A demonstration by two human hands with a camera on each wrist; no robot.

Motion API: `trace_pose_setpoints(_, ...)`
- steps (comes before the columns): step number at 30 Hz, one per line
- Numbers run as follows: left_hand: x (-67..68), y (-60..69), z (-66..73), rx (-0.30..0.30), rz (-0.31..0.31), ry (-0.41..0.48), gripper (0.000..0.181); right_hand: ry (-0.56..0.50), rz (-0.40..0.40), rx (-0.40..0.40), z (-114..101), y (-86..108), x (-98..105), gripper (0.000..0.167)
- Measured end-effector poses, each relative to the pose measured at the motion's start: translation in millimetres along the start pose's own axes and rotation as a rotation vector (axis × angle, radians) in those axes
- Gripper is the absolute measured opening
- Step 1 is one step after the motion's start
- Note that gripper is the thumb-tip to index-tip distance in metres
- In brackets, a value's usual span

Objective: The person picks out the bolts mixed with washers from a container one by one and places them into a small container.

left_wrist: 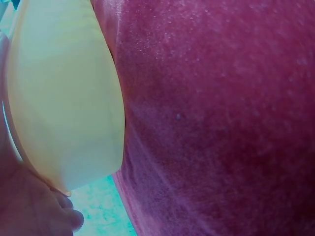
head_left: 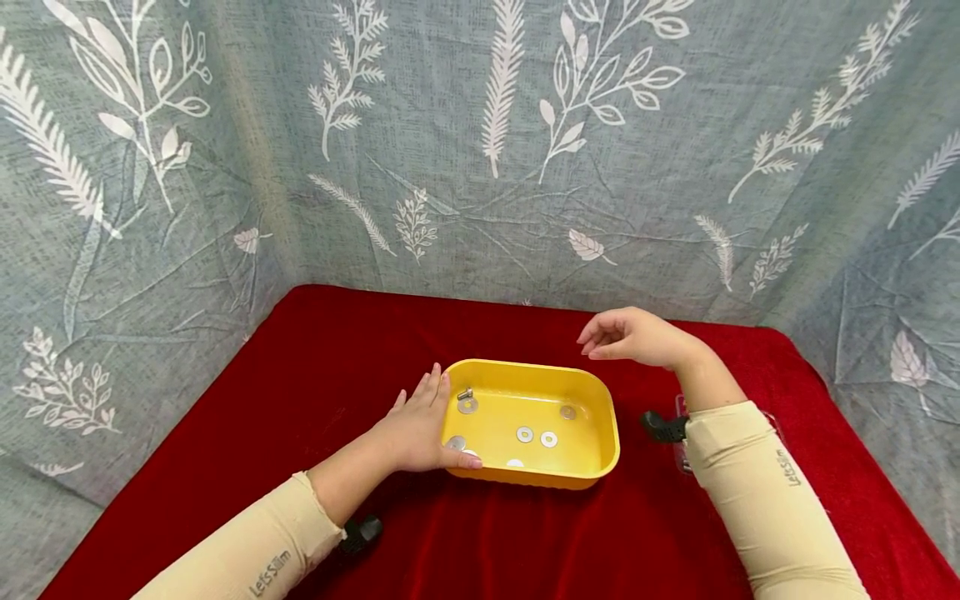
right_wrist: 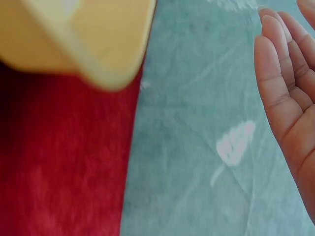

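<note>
A yellow plastic tray sits on the red cloth, also visible from the side in the left wrist view. Several flat silver washers lie scattered on its floor. A small screw lies near its left end, beside a washer. My left hand holds the tray's left end, thumb over the near rim and fingers along the end towards the far corner. Above and beyond the tray's far right corner hangs my right hand, fingers loosely bent with nothing between them. The right wrist view shows its bare palm and fingers.
A clear plastic box with small metal parts is partly hidden under the right forearm. Black wrist straps show at both sleeves. Grey-green curtain with white leaf prints hangs behind the cloth-covered table.
</note>
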State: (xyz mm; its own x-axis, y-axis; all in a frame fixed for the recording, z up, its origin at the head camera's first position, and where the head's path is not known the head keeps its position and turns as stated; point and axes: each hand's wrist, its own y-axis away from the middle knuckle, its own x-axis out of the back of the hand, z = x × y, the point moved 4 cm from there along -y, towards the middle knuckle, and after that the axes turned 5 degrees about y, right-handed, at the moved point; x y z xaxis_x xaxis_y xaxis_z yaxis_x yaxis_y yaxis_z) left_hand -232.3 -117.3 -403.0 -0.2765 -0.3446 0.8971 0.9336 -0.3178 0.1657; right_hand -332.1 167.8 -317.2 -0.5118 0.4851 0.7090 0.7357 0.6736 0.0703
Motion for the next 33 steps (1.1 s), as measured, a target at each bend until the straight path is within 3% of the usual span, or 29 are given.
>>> trace_pose_setpoints(10, -1.3, -2.3, -0.9, 0.015, -0.015, -0.031, 0.128, -0.004, -0.098, 0.038, -18, -43.4, -39, 0.015)
trace_pose_setpoints(19, 0.5, -1.2, 0.5, 0.017, -0.036, -0.078, 0.127, 0.036, -0.16, 0.117, -28, -72.7, -68, 0.024)
trace_pose_setpoints(33, 7.6, 1.8, 4.2, -0.001, -0.029, -0.124, 0.128, 0.144, -0.205, 0.05, -24, -94.3, -102, 0.032)
